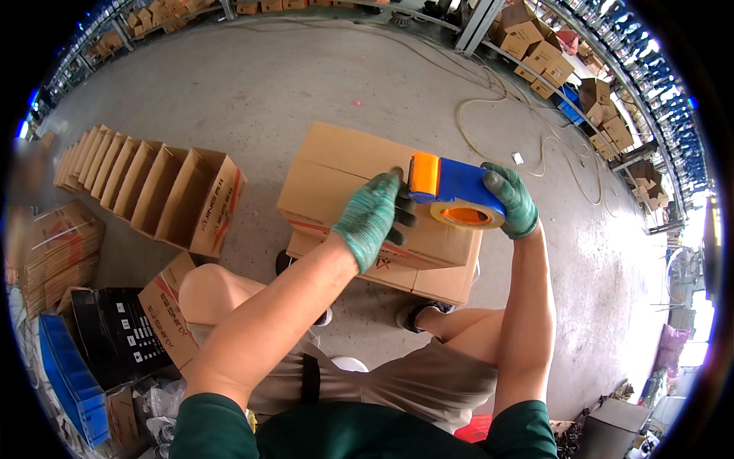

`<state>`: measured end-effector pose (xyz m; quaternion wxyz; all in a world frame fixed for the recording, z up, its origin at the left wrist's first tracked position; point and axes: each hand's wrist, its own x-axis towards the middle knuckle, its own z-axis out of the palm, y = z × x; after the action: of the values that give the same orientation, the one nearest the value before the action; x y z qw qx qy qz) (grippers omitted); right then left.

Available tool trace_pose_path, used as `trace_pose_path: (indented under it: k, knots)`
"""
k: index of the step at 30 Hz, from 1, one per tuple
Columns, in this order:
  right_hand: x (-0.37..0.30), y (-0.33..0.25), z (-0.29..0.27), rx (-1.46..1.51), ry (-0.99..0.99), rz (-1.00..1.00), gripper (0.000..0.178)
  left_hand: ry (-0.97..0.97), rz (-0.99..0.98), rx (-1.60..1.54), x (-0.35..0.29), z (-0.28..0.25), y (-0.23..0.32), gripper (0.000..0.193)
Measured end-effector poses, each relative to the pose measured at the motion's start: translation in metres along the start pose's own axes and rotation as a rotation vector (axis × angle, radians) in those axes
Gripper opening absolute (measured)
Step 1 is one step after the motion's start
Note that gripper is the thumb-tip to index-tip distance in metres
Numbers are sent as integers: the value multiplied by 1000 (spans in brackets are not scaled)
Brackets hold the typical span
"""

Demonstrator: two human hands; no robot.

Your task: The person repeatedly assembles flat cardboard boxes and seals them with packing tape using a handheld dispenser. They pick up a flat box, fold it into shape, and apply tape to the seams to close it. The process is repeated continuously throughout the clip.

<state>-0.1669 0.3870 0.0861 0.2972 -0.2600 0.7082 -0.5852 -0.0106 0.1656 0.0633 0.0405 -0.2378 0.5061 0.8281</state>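
My right hand [517,202], in a green glove with dark fingertips, is closed round the right end of a blue tape dispenser [461,182]. The dispenser has an orange front piece [424,178] and carries a roll of tape [468,216] with an orange core. My left hand [370,213], gloved the same way, is just left of the orange piece with its fingers apart; I cannot tell whether a fingertip touches it. Both hands are above a closed brown cardboard box [336,164]. Another carton [436,284] shows beneath that box, between my legs.
On the floor to the left stands a row of open cartons [215,206]. Flattened cardboard [65,256], a black box [122,336] and a blue bin [73,382] lie nearer. A pale hose [461,115] curls across the floor at right. Racks hold small boxes [527,42] along the far side.
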Motion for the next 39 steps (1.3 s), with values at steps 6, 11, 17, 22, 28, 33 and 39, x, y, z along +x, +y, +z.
trace_pose_path:
  k: [6, 11, 17, 22, 28, 33, 39]
  knots:
    - [-1, -6, 9, -32, 53, 5, 46, 117, 99, 153, 9, 10, -5, 30]
    - [3, -20, 7, -252, -83, 17, 57, 489, 496, 787, 37, -66, 11, 29]
    - [9, -29, 21, -324, -53, 28, 59, 465, 240, -100, 48, -184, 55, 26]
    - [8, -28, 21, -352, -46, 49, 57, 426, 142, -67, 56, -188, 27, 25]
    - [15, -33, 26, -369, -94, 78, 57, 211, -23, -158, 110, -258, -53, 27]
    - [11, -34, 29, -344, -55, 59, 57, 403, 423, 587, 110, -240, -17, 44]
    - [6, -37, 24, -404, -23, 86, 57, -60, 737, 1446, 59, -138, 40, 48]
